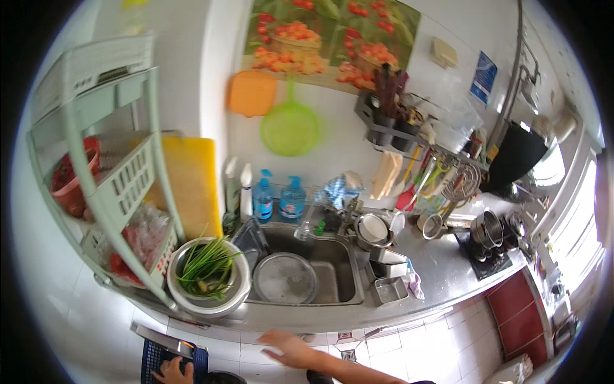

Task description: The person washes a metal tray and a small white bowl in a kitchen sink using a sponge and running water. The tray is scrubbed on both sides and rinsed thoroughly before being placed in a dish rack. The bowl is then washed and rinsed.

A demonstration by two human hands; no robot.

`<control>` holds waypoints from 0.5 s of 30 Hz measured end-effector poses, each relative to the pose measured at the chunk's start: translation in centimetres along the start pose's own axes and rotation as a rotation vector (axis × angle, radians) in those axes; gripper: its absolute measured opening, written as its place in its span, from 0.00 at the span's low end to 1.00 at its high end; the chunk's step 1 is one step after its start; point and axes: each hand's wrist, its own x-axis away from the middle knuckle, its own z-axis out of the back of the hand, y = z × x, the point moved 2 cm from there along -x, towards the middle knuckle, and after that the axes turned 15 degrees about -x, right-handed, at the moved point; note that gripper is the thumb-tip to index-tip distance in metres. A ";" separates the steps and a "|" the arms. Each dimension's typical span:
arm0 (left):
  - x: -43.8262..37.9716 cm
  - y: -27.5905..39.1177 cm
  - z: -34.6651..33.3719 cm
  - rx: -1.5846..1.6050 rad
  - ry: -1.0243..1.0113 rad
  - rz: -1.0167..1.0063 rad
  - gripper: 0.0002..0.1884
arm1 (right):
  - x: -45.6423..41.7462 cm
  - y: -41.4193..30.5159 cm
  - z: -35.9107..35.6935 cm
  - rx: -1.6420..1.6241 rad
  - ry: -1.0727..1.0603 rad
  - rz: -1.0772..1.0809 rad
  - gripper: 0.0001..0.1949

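My left hand [173, 370] is low at the left, over a dark blue plastic basket [200, 357]. Its fingertips reach into or against the basket, and whether they grip anything is hidden. A long flat metal piece [163, 339] lies across the basket's far side. My right hand [288, 348] hovers in front of the counter edge, fingers apart, with nothing in it. Beyond the hands, a white basin [173, 283] holds long green stalks [208, 266], probably scallions or chives. A round metal pan or lid [286, 278] rests in the steel sink [343, 252].
A pale green shelf rack [156, 192] stands at the left beside a yellow cutting board [194, 182]. Two blue pump bottles [291, 201] are behind the sink. Metal containers [391, 290] sit right of it on the steel counter [431, 269]. Utensils hang from a wall rack [407, 139].
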 end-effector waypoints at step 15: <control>-3.0 39.7 2.7 0.242 -0.166 -0.705 0.23 | 1.6 25.0 39.9 0.923 0.274 -0.517 0.09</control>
